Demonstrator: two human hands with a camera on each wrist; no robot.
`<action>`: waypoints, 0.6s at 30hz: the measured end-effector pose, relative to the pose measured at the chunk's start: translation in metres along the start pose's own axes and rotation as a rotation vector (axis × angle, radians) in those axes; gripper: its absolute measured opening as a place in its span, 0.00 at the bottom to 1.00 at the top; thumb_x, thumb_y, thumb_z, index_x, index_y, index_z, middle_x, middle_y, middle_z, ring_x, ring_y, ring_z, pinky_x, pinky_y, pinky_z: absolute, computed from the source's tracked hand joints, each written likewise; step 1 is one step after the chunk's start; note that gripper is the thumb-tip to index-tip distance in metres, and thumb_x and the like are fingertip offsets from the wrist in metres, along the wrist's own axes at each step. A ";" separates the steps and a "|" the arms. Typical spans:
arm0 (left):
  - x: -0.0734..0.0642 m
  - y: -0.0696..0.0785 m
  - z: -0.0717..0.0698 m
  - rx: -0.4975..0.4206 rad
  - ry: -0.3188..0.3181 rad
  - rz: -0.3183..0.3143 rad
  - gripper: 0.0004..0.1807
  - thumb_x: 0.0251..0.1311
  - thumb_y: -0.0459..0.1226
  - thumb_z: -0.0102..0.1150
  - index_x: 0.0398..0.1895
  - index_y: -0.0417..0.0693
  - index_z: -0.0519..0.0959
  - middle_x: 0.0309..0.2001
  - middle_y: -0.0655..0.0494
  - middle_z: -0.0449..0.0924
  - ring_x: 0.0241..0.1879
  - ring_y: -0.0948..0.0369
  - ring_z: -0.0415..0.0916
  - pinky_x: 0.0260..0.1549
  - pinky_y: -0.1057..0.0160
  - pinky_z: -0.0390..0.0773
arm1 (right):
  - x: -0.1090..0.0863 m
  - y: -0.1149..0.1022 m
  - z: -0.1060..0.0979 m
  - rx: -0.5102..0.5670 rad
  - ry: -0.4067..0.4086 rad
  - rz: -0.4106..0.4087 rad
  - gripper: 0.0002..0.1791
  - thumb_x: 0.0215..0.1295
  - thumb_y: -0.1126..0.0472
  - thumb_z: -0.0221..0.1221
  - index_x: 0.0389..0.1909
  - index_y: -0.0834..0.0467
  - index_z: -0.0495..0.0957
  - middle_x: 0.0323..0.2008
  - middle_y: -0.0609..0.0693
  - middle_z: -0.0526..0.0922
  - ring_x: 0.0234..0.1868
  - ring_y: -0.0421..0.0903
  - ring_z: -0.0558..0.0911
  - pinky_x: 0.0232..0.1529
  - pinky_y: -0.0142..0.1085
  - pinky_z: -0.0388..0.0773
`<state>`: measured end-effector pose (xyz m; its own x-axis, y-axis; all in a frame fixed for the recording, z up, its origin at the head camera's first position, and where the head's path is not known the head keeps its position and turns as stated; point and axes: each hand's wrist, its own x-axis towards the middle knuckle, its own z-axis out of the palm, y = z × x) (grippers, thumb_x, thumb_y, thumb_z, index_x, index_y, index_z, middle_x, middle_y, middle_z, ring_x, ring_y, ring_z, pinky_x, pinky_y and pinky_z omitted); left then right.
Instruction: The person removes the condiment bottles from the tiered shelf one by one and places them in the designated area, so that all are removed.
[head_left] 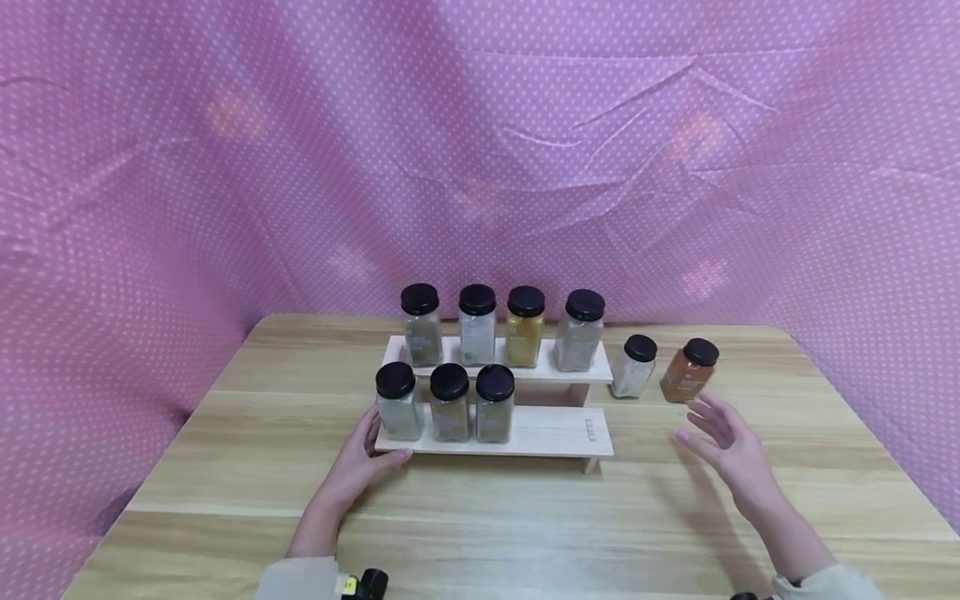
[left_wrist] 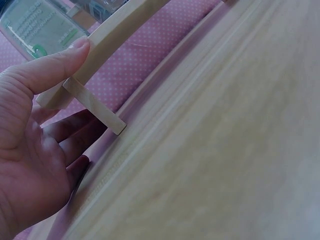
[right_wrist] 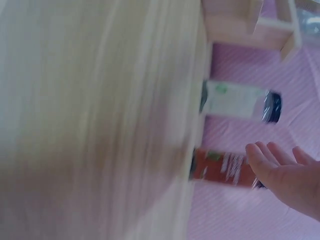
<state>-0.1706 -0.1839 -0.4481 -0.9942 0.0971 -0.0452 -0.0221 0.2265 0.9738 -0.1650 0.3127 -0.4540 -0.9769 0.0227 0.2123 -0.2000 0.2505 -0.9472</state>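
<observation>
A two-tier wooden spice rack point(head_left: 555, 432) stands mid-table. Four black-lidded jars sit on its upper shelf, the yellow jar point(head_left: 524, 327) among them, and three on the lower shelf. My left hand point(head_left: 378, 446) holds the lower shelf's left end beside the leftmost jar point(head_left: 397, 402). In the left wrist view the thumb point(left_wrist: 70, 55) lies on the shelf board point(left_wrist: 117, 27) and the fingers reach under it by the leg point(left_wrist: 95, 106). My right hand point(head_left: 712, 429) hovers open with fingers spread, just short of a red-brown jar point(head_left: 688, 372). A white jar point(head_left: 633, 367) stands to that jar's left.
The wooden table point(head_left: 480, 517) is backed and flanked by a pink dotted cloth point(head_left: 480, 167). In the right wrist view the red-brown jar point(right_wrist: 222, 167) and white jar point(right_wrist: 235, 100) stand apart from the rack point(right_wrist: 250, 27), with the right hand point(right_wrist: 285, 172) near the former.
</observation>
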 end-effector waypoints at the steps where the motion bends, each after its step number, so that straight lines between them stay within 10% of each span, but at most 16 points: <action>1: 0.000 0.000 0.000 0.000 0.000 0.001 0.50 0.40 0.41 0.67 0.65 0.50 0.46 0.64 0.44 0.44 0.62 0.52 0.41 0.58 0.53 0.44 | -0.002 -0.008 0.005 0.026 -0.021 -0.024 0.38 0.53 0.58 0.60 0.62 0.59 0.52 0.57 0.62 0.61 0.52 0.37 0.67 0.43 0.23 0.67; 10: 0.000 -0.002 0.001 -0.018 -0.004 0.025 0.49 0.41 0.40 0.67 0.65 0.50 0.47 0.64 0.43 0.47 0.62 0.52 0.43 0.58 0.53 0.45 | -0.021 -0.094 0.057 0.028 -0.084 -0.112 0.30 0.52 0.71 0.58 0.56 0.68 0.58 0.49 0.39 0.70 0.50 0.36 0.68 0.46 0.25 0.66; 18: 0.000 -0.001 0.001 -0.019 0.000 0.023 0.49 0.40 0.40 0.67 0.65 0.50 0.47 0.64 0.44 0.47 0.62 0.53 0.43 0.58 0.53 0.44 | -0.019 -0.100 0.094 0.037 -0.136 -0.129 0.29 0.50 0.72 0.59 0.54 0.70 0.60 0.51 0.63 0.67 0.52 0.47 0.68 0.49 0.31 0.66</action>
<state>-0.1700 -0.1834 -0.4494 -0.9945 0.1023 -0.0223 -0.0007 0.2058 0.9786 -0.1330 0.1964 -0.3862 -0.9436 -0.1392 0.3003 -0.3243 0.2069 -0.9231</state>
